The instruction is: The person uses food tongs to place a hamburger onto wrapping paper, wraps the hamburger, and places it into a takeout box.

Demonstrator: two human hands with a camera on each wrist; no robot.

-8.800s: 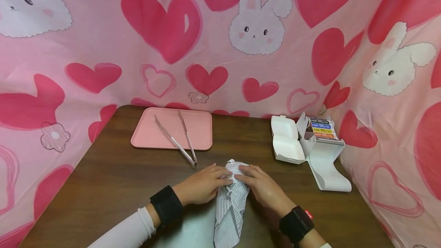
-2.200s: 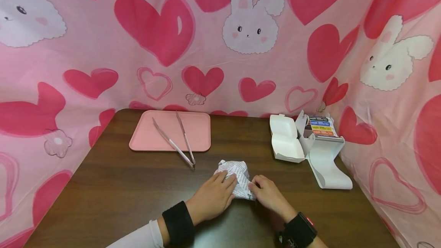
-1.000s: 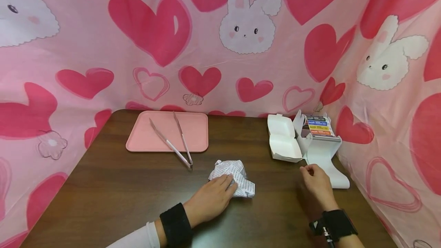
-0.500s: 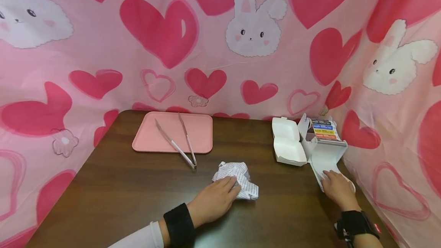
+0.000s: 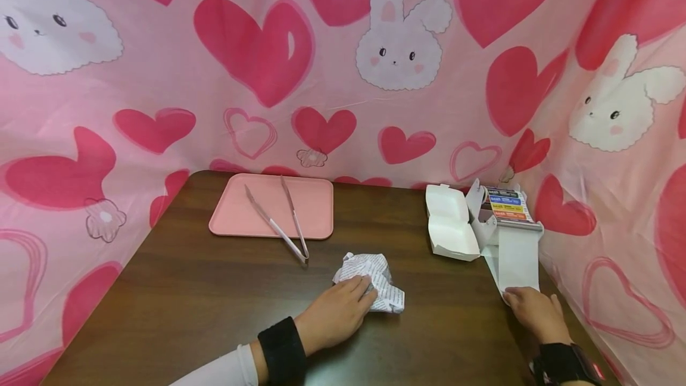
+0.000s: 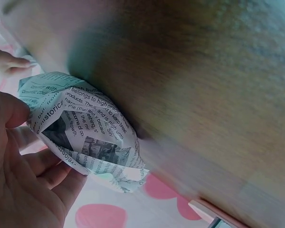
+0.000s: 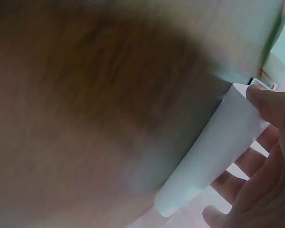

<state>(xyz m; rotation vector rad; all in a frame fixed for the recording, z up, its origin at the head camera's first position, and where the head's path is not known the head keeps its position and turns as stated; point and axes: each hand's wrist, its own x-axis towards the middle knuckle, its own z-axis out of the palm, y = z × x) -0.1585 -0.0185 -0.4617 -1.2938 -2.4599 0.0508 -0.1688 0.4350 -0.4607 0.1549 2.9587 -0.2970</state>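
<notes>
A compact bundle wrapped in newspaper-print paper (image 5: 368,268) lies on the wooden table in front of the body. My left hand (image 5: 334,317) holds its near left side; in the left wrist view, the thumb and fingers grip the folded paper (image 6: 104,128). What is inside the wrapping is hidden. Farther right, my right hand (image 5: 538,314) pinches the loose end of a white paper strip (image 5: 518,258) that hangs from a white dispenser (image 5: 485,225). Seen from the right wrist, the thumb lies on one edge of the rolled strip (image 7: 209,152), with fingers behind it.
A white hinged takeaway box (image 5: 452,232) stands open beside the dispenser. Colour-striped packets (image 5: 506,204) sit on top of the dispenser. At the back left, metal tongs (image 5: 276,230) lie partly on a pink tray (image 5: 227,216). Patterned pink cloth (image 5: 343,76) encloses the table's back and right.
The long wrapper has been folded into a short bundle. My right hand has let go of it, moved right and taken the strip's end, drawing it straighter. The left hand stays on the bundle.
</notes>
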